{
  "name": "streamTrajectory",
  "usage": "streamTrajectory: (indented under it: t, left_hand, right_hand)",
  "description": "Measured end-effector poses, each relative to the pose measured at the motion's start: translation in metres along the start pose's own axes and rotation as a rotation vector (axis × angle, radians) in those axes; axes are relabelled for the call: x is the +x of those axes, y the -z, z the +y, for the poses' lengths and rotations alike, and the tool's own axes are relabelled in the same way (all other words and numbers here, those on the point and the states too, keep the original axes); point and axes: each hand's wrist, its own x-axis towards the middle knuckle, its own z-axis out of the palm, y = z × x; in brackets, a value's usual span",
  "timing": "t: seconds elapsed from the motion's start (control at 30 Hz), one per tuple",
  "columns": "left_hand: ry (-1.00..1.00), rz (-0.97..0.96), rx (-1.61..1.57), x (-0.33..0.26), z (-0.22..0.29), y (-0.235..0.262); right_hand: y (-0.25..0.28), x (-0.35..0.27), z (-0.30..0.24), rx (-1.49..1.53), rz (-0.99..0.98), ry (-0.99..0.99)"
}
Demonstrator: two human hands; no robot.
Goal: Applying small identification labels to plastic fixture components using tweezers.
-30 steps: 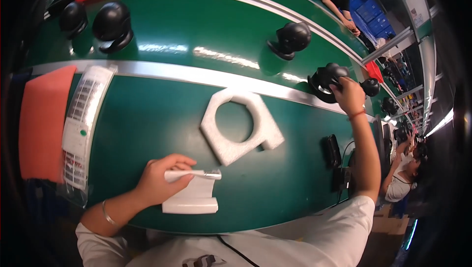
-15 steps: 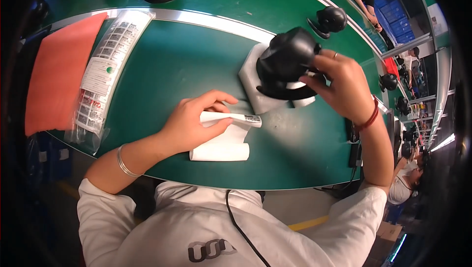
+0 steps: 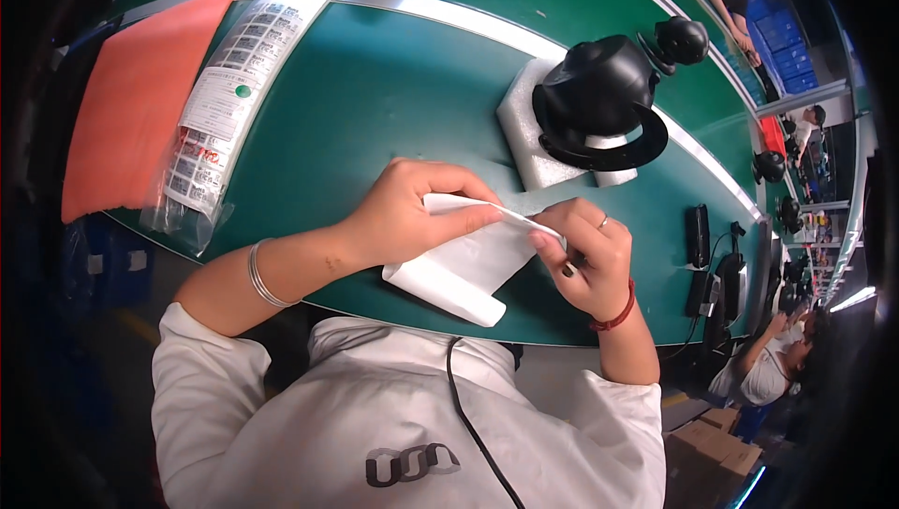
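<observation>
My left hand (image 3: pixel 421 212) is closed on the folded upper edge of a white label sheet (image 3: pixel 476 261), whose lower end curls into a roll just above the table's near edge. At the right end of that fold, my right hand (image 3: pixel 592 251) pinches the sheet between thumb and fingers. A small dark mark shows by the right thumb; I cannot make out what it is. Beyond my hands, a rounded black device (image 3: pixel 599 88) with a curved base rests tilted on a white foam block (image 3: pixel 524 134). Neither hand touches it.
To the left on the green table (image 3: pixel 375 69) lie an orange sheet (image 3: pixel 140 106) and a clear bag of printed labels (image 3: pixel 239 102). Another black device (image 3: pixel 681 41) stands past the pale rail. Cables and a black adapter (image 3: pixel 698 237) are at right. Co-workers sit farther right.
My right hand has let go of the black device, now resting on the foam, and come down to the label sheet. The left hand still holds the sheet, which is now tilted.
</observation>
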Motion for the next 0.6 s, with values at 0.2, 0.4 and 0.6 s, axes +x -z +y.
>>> streamTrajectory:
  t: [0.2, 0.4, 0.6]
  left_hand:
    - [-0.035, -0.008, 0.082, -0.001, -0.002, 0.0]
    - [-0.067, -0.089, 0.167, -0.002, -0.008, -0.005]
    - [-0.009, -0.231, 0.263, 0.0, -0.01, -0.003]
  right_hand:
    - [-0.012, -0.009, 0.003, 0.283, 0.053, -0.063]
    - [-0.013, -0.014, 0.01, 0.441, 0.05, -0.198]
    - [-0.016, -0.017, 0.011, 0.534, 0.036, -0.344]
